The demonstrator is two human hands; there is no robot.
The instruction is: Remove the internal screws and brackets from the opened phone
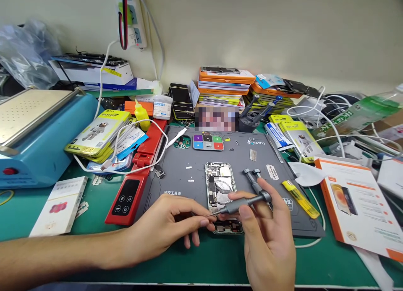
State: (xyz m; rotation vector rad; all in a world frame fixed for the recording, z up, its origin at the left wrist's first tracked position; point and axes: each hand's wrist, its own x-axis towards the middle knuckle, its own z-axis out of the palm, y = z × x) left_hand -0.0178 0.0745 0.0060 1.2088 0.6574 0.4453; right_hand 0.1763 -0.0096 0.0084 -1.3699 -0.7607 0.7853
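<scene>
My right hand [266, 232] is closed around the grey handle of a precision screwdriver [236, 205], held almost level with its thin bit pointing left. Thumb and index finger of my left hand [176, 222] pinch together at the bit's tip; whether a tiny part sits between them is too small to tell. Below and behind the hands lies an opened phone [220, 177], its inner parts bare and its lower half partly covered by my fingers. Two more grey screwdrivers [252, 180] lie to the phone's right, partly hidden by my right hand.
The phone rests on a grey work mat [185, 198] with small metal parts and a coloured magnetic tray [208, 142]. On the left are a red device [124, 201], yellow battery boxes [100, 133] and a blue machine [47, 144]. A white-and-orange box [362, 207] and cables lie right.
</scene>
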